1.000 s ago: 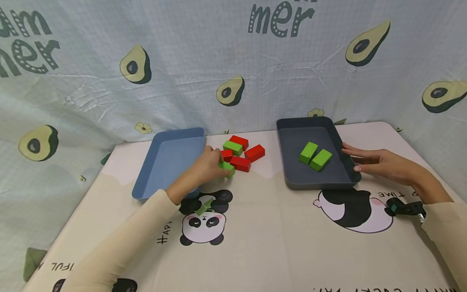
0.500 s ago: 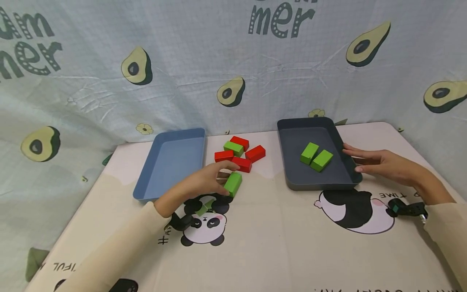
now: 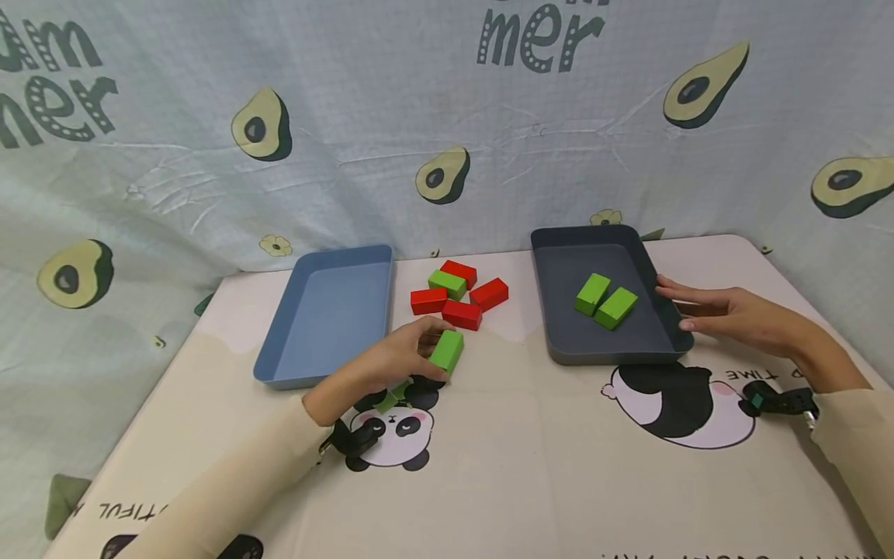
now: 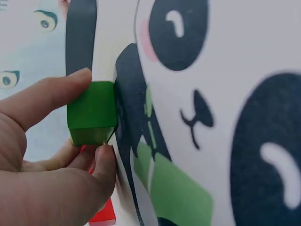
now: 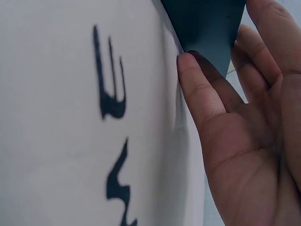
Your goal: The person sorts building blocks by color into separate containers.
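Observation:
My left hand (image 3: 405,357) pinches a green block (image 3: 447,352) between thumb and fingers, just in front of the small group of blocks. In the left wrist view the same green block (image 4: 92,106) shows its end face, with a fingertip on top and the thumb at its lower edge. My right hand (image 3: 740,314) lies against the right side of the dark grey tray (image 3: 615,358), its fingers extended along the wall. Inside that tray are two green blocks (image 3: 592,293). The right wrist view shows fingertips at the wall of the tray (image 5: 207,33).
A blue tray (image 3: 317,310) stands at the left with nothing in it. Between the trays lie several red blocks (image 3: 462,314) around one green block (image 3: 447,284). A patterned cloth (image 3: 503,458) covers the table, and a printed curtain (image 3: 363,101) hangs behind.
My left hand has drawn the green block out of the group toward me and turned it more upright in view. In the last half second its grip has closed in slightly; my right hand stays put.

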Demonstrator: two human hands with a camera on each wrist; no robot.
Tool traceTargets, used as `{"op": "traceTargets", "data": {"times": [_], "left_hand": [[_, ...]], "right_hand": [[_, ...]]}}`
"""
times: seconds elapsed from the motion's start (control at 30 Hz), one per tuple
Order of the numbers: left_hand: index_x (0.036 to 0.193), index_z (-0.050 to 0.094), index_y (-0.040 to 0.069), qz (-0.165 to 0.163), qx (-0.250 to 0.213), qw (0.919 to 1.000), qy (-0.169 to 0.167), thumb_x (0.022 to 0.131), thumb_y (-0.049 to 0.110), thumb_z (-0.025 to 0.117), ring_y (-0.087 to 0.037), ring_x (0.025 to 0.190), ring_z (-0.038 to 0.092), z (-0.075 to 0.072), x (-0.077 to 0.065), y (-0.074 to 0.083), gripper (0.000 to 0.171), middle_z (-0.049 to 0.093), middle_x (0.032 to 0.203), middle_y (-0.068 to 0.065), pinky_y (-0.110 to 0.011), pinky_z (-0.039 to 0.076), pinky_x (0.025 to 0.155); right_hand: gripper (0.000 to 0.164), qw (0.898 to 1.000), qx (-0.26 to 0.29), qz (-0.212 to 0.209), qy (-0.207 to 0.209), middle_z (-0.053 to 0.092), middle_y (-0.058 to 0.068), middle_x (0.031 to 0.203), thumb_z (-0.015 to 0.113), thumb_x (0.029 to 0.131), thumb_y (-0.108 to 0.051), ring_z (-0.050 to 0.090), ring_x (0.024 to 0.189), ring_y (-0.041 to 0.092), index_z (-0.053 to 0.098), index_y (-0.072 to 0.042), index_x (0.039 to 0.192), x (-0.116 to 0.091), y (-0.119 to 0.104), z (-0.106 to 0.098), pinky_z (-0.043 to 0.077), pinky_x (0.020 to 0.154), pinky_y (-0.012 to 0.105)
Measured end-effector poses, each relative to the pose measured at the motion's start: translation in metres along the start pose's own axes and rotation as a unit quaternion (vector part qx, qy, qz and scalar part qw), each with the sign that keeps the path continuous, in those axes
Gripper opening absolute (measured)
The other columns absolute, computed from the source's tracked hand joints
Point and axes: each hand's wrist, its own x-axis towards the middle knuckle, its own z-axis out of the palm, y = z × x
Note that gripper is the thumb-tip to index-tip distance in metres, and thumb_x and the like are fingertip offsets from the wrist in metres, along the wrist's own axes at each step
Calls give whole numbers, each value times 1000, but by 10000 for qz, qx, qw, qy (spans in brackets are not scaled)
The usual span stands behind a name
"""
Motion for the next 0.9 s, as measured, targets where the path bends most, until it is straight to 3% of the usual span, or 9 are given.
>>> {"op": "traceTargets", "data": {"times": [0.23, 0.4, 0.7, 0.9], "left_hand": [[145, 41, 0, 25, -519, 9985, -184, 83, -14, 74, -35, 129, 49, 0, -2, -3, 72, 48, 141, -21, -36, 54, 100], [145, 37, -3, 108, -772, 9966, -268, 84, -16, 69, -38, 136, 44, -1, -1, -6, 70, 44, 146, -23, -40, 51, 106], [144, 50, -3, 209, -332, 9990, 221, 82, -7, 79, -35, 134, 52, 1, -2, -7, 69, 56, 142, -19, -40, 46, 111], [142, 55, -3, 341, -423, 9972, 523, 80, -5, 82, -33, 138, 51, 2, -3, -4, 68, 56, 145, -18, -38, 45, 110]], "right_hand": [[64, 10000, 14, -3, 49, 24, -13, 167, 68, 99, -25, 24, 132, -23, 42, -23, 157, 0, 0, 0, 34, 93, 1], [64, 10000, 27, 22, 31, 23, -12, 167, 68, 99, -26, 24, 130, -24, 42, -23, 157, -1, -2, 0, 34, 92, 0], [63, 9999, 51, 142, 45, 25, -10, 167, 69, 99, -27, 25, 130, -23, 43, -26, 157, 0, -1, 0, 34, 92, 1], [63, 9999, -10, 150, 65, 25, -11, 167, 69, 99, -28, 25, 130, -23, 43, -26, 156, 0, -2, -1, 34, 92, 0]]}}
